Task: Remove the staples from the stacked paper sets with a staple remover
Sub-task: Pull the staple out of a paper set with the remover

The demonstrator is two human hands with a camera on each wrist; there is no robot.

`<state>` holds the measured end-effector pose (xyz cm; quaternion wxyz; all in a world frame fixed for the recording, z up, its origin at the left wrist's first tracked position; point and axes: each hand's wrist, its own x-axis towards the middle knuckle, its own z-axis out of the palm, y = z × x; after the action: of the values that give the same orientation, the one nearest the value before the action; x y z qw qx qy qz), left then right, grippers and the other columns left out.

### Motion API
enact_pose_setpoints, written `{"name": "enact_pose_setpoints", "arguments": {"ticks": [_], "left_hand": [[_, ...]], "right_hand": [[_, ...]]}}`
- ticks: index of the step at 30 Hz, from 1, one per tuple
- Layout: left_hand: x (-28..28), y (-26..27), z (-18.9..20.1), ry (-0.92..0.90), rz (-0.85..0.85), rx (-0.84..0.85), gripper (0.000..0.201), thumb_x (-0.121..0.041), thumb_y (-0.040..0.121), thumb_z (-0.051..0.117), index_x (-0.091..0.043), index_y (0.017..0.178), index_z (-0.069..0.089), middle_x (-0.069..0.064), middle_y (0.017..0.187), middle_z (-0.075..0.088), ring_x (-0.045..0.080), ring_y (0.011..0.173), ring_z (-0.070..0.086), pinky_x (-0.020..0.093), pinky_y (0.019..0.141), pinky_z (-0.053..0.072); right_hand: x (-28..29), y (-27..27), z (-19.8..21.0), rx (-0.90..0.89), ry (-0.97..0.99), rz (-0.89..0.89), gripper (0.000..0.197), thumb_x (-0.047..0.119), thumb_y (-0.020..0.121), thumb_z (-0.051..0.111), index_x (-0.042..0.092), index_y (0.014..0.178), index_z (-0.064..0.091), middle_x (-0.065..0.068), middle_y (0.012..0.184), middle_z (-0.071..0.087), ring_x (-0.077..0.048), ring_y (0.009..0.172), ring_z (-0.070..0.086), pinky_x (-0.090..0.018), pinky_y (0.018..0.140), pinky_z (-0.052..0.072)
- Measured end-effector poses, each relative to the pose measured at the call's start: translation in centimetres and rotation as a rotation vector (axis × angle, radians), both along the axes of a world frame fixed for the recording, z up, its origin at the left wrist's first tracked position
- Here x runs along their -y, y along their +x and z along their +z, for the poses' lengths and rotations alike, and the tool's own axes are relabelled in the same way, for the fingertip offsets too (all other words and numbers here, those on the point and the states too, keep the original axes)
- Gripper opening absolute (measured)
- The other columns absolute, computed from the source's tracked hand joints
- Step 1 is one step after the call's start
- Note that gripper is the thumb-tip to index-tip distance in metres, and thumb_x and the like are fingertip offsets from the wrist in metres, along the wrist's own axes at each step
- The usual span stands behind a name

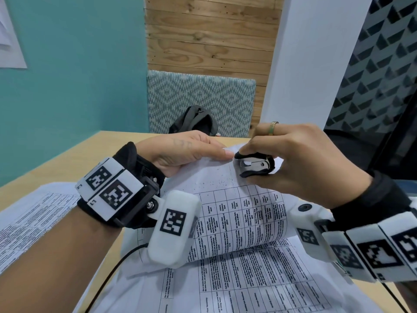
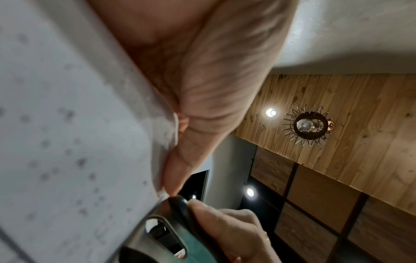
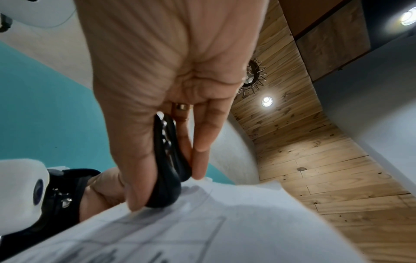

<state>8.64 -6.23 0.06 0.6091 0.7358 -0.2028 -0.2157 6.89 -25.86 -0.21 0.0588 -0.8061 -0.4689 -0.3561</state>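
A stapled paper set (image 1: 237, 213) printed with tables is lifted off the table, its top corner raised. My left hand (image 1: 191, 152) pinches that top edge, thumb on the front of the sheet (image 2: 74, 124). My right hand (image 1: 291, 163) grips a black and metal staple remover (image 1: 255, 164) between thumb and fingers, its claws squeezed onto the paper's top corner just right of the left thumb. The right wrist view shows the staple remover (image 3: 167, 160) pressed against the paper (image 3: 202, 227) edge. The staple itself is hidden.
More printed sheets (image 1: 36, 215) lie on the wooden table (image 1: 94, 150) at the left, and another set (image 1: 248, 281) lies under the lifted one. A black cable (image 1: 108, 276) runs over the table's near side. A black bag (image 1: 194, 122) sits on a patterned chair (image 1: 200, 96) behind.
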Motion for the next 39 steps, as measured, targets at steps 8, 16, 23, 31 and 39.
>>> {"name": "enact_pose_setpoints", "arguments": {"ticks": [8, 16, 23, 31, 39], "left_hand": [[-0.2, 0.0, 0.0, 0.017, -0.022, 0.015, 0.018, -0.016, 0.075, 0.054, 0.002, 0.076, 0.057, -0.002, 0.062, 0.066, 0.003, 0.054, 0.061, 0.013, 0.054, 0.049], [-0.4, 0.3, -0.2, -0.007, -0.063, 0.009, 0.018, -0.009, 0.086, 0.052, 0.003, 0.081, 0.065, 0.004, 0.071, 0.07, 0.008, 0.06, 0.066, 0.017, 0.056, 0.052], [-0.3, 0.7, -0.8, 0.132, -0.031, 0.207, 0.037, -0.019, 0.076, 0.062, 0.01, 0.098, 0.061, 0.012, 0.085, 0.061, 0.013, 0.072, 0.056, 0.016, 0.066, 0.046], [-0.5, 0.6, -0.9, 0.002, -0.077, 0.287, 0.031, -0.01, 0.079, 0.061, 0.002, 0.107, 0.065, 0.008, 0.101, 0.068, 0.012, 0.092, 0.062, 0.021, 0.09, 0.048], [-0.1, 0.5, -0.9, -0.039, -0.048, 0.281, 0.019, -0.012, 0.078, 0.064, -0.003, 0.094, 0.068, 0.003, 0.085, 0.069, 0.011, 0.079, 0.063, 0.018, 0.077, 0.05]], "right_hand": [[-0.1, -0.3, 0.0, 0.04, 0.0, -0.011, 0.017, 0.02, 0.061, 0.072, 0.012, 0.076, 0.072, -0.005, 0.071, 0.064, -0.031, 0.052, 0.058, -0.035, 0.039, 0.047], [0.0, -0.4, 0.2, -0.018, 0.043, 0.003, 0.016, 0.023, 0.065, 0.071, 0.011, 0.075, 0.071, -0.002, 0.067, 0.06, -0.029, 0.051, 0.055, -0.036, 0.042, 0.046], [-0.3, -0.6, 0.0, -0.102, 0.081, 0.016, 0.022, 0.028, 0.064, 0.072, 0.011, 0.078, 0.071, 0.002, 0.067, 0.06, -0.023, 0.054, 0.057, -0.035, 0.048, 0.048], [0.0, -0.6, 0.4, -0.258, 0.27, 0.113, 0.029, 0.028, 0.061, 0.08, 0.007, 0.08, 0.073, 0.0, 0.069, 0.065, -0.016, 0.063, 0.06, -0.039, 0.055, 0.049], [0.6, -0.6, 0.9, -0.366, 0.379, 0.183, 0.037, 0.038, 0.061, 0.076, 0.009, 0.084, 0.072, -0.001, 0.077, 0.069, -0.015, 0.069, 0.065, -0.037, 0.057, 0.051]]}}
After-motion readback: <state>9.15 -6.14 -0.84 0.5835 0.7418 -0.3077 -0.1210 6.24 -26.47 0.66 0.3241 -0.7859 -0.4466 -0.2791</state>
